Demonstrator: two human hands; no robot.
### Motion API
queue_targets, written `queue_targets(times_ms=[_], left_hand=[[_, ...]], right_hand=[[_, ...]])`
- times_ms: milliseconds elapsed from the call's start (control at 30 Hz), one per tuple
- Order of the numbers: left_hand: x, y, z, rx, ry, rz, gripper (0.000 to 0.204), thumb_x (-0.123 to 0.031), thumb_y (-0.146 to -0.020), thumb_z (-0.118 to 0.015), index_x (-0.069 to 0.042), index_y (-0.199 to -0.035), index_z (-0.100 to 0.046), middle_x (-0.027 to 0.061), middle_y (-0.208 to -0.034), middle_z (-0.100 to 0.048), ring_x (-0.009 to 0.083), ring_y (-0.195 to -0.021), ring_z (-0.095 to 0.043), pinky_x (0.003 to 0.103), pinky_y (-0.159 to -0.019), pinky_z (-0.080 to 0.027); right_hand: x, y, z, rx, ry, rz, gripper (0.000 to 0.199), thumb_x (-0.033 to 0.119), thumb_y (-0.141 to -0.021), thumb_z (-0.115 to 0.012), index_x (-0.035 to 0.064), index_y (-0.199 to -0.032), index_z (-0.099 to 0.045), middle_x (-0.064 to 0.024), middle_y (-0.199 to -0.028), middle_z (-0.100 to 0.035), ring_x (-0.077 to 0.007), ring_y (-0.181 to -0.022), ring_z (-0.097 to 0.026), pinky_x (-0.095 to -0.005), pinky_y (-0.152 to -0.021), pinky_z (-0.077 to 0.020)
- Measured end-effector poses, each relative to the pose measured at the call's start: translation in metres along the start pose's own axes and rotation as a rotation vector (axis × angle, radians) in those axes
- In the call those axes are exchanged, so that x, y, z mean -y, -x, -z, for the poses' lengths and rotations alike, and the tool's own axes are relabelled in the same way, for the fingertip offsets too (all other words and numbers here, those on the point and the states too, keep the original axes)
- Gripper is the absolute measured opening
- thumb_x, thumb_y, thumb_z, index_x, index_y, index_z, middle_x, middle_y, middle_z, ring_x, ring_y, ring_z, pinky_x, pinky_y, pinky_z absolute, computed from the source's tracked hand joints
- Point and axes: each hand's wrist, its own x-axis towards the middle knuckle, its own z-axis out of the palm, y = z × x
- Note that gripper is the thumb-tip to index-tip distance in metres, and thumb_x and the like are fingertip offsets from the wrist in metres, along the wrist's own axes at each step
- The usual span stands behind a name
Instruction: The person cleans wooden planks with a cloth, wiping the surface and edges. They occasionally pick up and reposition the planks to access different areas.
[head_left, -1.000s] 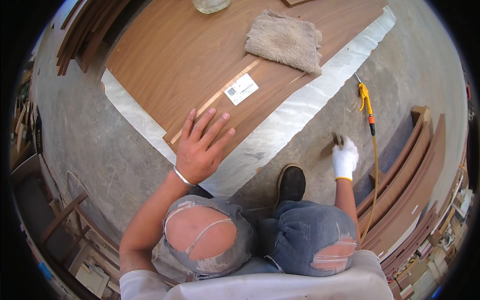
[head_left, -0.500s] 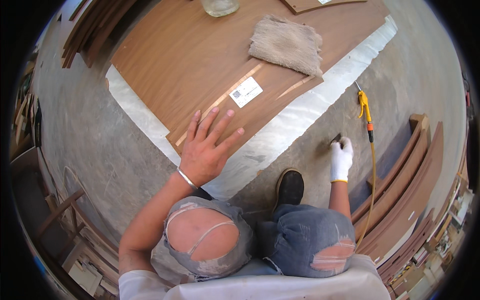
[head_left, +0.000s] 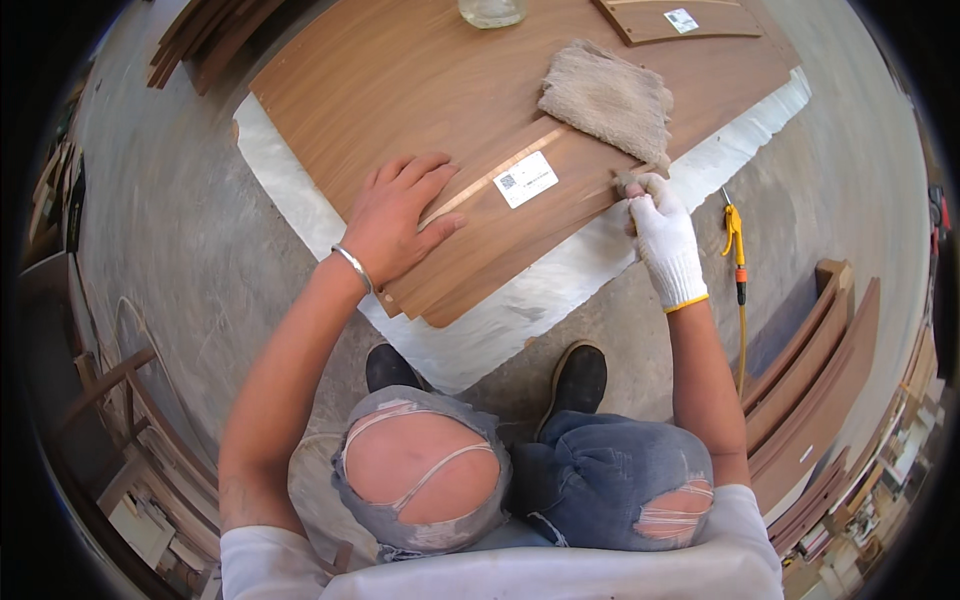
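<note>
A seated person looks down past two knees in ripped jeans (head_left: 625,440) and dark shoes (head_left: 580,380) to a pale sheet (head_left: 450,355) on a concrete floor (head_left: 340,400). To the right, curved planks (head_left: 800,365) lie near a yellow air gun (head_left: 733,232). On the sheet is a wide brown panel (head_left: 390,80), and on its near part lies a narrower board (head_left: 480,250) with a pale strip along its left edge. The bare left hand (head_left: 392,218), a bangle (head_left: 352,268) at its wrist, is open and grasps nothing: it straddles that edge, thumb on the board, four fingers close together over the panel. The right hand (head_left: 655,215), in a white glove, is at the board's right edge, thumb and fingers curled into a tight pinch; they seem to hold a small piece (head_left: 623,182), too blurred to identify. Between the hands, a white label (head_left: 525,180) is on the board. Beyond the right hand, a shaggy beige cloth (head_left: 605,95) covers the board's far end. Farthest off are a glass jar (head_left: 493,12) and a second board (head_left: 650,24), both on the panel.
</note>
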Motion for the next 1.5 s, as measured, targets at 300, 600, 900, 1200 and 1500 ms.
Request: queue_targets(times_ms=[300,600,900,1200,1500], left_hand=[[0.014,-0.002,-0.002,0.051,0.174,0.025,0.059,-0.036,-0.091,-0.081,-0.004,-0.138,-0.065,0.0166,-0.118,-0.063,0.0363,-0.111,-0.060,0.044,-0.097,-0.050],[0.011,0.000,-0.001,0.039,0.135,0.069,0.058,-0.037,-0.091,-0.081,-0.006,-0.139,-0.066,0.0158,-0.112,-0.064,0.0367,-0.107,-0.062,0.045,-0.094,-0.050],[-0.013,-0.017,-0.019,-0.061,0.199,0.051,0.051,-0.035,-0.091,-0.081,-0.005,-0.131,-0.071,0.0143,-0.103,-0.062,0.0346,-0.098,-0.061,0.045,-0.085,-0.050],[-0.026,-0.035,-0.034,-0.133,0.180,0.078,0.046,-0.036,-0.092,-0.080,-0.005,-0.125,-0.072,0.0142,-0.102,-0.059,0.0339,-0.097,-0.061,0.045,-0.085,-0.050],[-0.034,-0.033,-0.044,-0.230,0.157,0.088,0.041,-0.034,-0.092,-0.079,-0.003,-0.118,-0.072,0.0129,-0.109,-0.061,0.0339,-0.107,-0.059,0.046,-0.092,-0.050]], right_hand=[[-0.001,-0.003,-0.015,0.003,0.271,0.160,0.023,0.024,-0.103,-0.064,0.0029,-0.105,-0.072,-0.0137,-0.082,-0.072,-0.0278,-0.078,-0.070,-0.0412,-0.074,-0.0541],[0.015,0.058,-0.077,0.188,0.490,0.350,0.015,0.023,-0.101,-0.066,0.0087,-0.104,-0.067,-0.0226,-0.078,-0.070,-0.0434,-0.077,-0.072,-0.0524,-0.070,-0.0554],[-0.004,0.026,-0.035,0.105,0.403,0.148,0.017,0.024,-0.101,-0.066,0.0082,-0.106,-0.069,-0.0222,-0.090,-0.072,-0.0417,-0.087,-0.072,-0.0511,-0.076,-0.0546],[-0.004,0.072,-0.065,0.154,0.592,0.341,0.017,0.023,-0.100,-0.064,0.0116,-0.112,-0.069,-0.0198,-0.088,-0.073,-0.0419,-0.085,-0.073,-0.0516,-0.072,-0.0570],[-0.003,0.059,-0.055,0.093,0.585,0.476,0.012,0.023,-0.101,-0.065,0.0119,-0.106,-0.066,-0.0204,-0.082,-0.071,-0.0415,-0.081,-0.071,-0.0535,-0.072,-0.0552]])
